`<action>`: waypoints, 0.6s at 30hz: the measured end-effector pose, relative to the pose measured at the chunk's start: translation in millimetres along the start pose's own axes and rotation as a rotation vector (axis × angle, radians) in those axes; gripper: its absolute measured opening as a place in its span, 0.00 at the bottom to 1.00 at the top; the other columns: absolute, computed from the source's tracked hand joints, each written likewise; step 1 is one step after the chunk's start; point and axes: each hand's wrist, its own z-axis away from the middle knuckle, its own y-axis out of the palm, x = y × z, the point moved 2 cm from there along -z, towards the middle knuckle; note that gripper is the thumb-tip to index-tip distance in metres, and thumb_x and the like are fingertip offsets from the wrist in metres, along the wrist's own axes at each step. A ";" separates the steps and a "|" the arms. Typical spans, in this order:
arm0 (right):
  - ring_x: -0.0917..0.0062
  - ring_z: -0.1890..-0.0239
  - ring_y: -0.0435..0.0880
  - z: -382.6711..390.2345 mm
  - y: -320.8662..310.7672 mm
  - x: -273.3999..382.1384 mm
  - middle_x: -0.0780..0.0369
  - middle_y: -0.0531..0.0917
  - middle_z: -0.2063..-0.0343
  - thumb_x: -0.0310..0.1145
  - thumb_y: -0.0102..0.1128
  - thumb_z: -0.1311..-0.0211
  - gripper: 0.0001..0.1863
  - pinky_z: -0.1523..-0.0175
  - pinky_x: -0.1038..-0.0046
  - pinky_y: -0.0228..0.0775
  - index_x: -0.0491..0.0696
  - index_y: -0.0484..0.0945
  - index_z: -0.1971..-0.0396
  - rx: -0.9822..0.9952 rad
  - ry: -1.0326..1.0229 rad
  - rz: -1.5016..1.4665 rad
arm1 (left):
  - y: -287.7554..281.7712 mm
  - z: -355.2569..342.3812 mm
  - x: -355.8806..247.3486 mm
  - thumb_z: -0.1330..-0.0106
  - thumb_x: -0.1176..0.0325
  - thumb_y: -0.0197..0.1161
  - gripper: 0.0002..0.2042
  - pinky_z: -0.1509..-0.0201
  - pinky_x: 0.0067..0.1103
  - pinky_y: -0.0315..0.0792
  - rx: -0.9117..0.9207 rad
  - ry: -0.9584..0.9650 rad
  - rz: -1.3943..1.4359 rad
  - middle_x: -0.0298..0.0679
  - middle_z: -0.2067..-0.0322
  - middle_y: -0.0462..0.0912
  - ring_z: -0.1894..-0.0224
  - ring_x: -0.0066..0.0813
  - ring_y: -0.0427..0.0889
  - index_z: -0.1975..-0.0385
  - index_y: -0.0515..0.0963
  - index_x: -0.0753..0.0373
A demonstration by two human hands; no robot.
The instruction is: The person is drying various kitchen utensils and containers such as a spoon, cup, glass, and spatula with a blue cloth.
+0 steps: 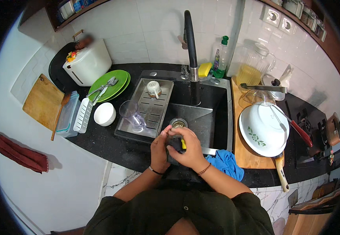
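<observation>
Both my hands meet over the near edge of the black sink (201, 117). Between them is a small dark object with a yellow part (174, 141), mostly covered by fingers; its kind is not clear. My left hand (160, 152) closes on its left side, with the fingertips up near the thumb. My right hand (189, 150) wraps round the other side, beside the yellow part. Just beyond the fingers lies the round drain (178, 123). A crumpled blue cloth (225, 163) rests on the counter edge right of my right wrist.
A tall black faucet (192, 51) rises behind the sink. On the metal drain tray (146, 105) are a white cup (153, 89) and a clear pitcher (132, 115). Left stand a white bowl (105, 114) and green plates (103, 86); right, a white basin (264, 127) on a wooden board (242, 156).
</observation>
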 end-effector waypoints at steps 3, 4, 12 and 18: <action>0.76 0.57 0.74 3.7 -4.3 -22.8 0.59 0.76 0.59 0.29 0.64 0.57 0.34 0.48 0.74 0.64 0.43 0.61 0.47 -0.064 0.157 -0.434 | 6.1 -4.5 -8.6 0.33 0.53 0.46 0.23 0.44 0.25 0.63 0.036 -0.016 0.073 0.42 0.53 0.73 0.50 0.29 0.71 0.51 0.68 0.68; 0.79 0.59 0.75 7.3 -7.9 -32.5 0.61 0.76 0.61 0.25 0.60 0.56 0.31 0.50 0.77 0.64 0.45 0.64 0.47 -0.096 0.124 -0.547 | 3.8 -5.2 -10.5 0.33 0.52 0.46 0.23 0.44 0.26 0.63 0.071 -0.105 0.206 0.42 0.54 0.73 0.50 0.30 0.71 0.50 0.67 0.68; 0.73 0.63 0.77 1.9 -8.8 -1.8 0.62 0.79 0.65 0.31 0.61 0.60 0.27 0.47 0.69 0.62 0.48 0.71 0.53 0.025 0.015 0.066 | -0.4 -5.4 3.5 0.32 0.56 0.44 0.21 0.45 0.25 0.65 -0.027 -0.100 0.157 0.41 0.55 0.75 0.52 0.30 0.74 0.50 0.68 0.68; 0.75 0.62 0.76 5.6 -16.9 -32.4 0.62 0.78 0.66 0.33 0.62 0.59 0.31 0.47 0.72 0.61 0.45 0.68 0.49 0.077 0.112 -0.435 | 1.2 -6.8 -3.3 0.33 0.55 0.46 0.20 0.44 0.27 0.65 0.129 -0.298 0.554 0.41 0.55 0.75 0.51 0.31 0.74 0.54 0.70 0.67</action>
